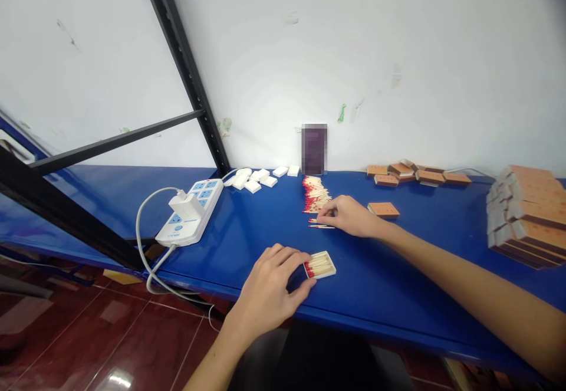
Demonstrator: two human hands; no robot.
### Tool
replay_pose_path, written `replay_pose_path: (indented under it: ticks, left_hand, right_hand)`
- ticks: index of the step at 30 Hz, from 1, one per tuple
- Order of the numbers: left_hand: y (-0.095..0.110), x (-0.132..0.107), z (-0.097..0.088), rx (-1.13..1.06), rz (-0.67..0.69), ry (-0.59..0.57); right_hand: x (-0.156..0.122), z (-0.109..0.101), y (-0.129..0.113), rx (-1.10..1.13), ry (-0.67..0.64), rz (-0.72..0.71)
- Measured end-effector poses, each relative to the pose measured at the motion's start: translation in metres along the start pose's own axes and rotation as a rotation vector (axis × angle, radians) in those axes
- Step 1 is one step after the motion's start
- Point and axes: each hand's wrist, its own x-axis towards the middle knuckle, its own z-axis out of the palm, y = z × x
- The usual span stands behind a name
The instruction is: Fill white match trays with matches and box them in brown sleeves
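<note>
My left hand grips the left end of a white matchbox tray between thumb and fingers, near the front edge of the blue table. Red-tipped matches lie side by side in that tray, their heads to the left. Farther back, my right hand is closed in a pinch over a few loose matches on the table; its fingertips touch a match there. Just behind them spreads a pile of matches. An orange matchbox cover lies beyond my right wrist.
Several white trays lie along the wall at the left, near a white power strip with cables. Orange matchbox covers lie at the back right. A tall stack of matchboxes stands far right. A black metal post rises at left.
</note>
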Motion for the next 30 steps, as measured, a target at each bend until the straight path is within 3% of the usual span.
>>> replay_pose_path:
  ticks: [14, 30]
  left_hand:
    - [0.001, 0.001, 0.000, 0.011, -0.001, 0.005]
    - [0.000, 0.002, 0.001, 0.002, -0.003, 0.001]
  right_hand:
    - [-0.017, -0.006, 0.006, 0.100, 0.003, -0.019]
    - [-0.009, 0.005, 0.002, 0.046, 0.013, 0.001]
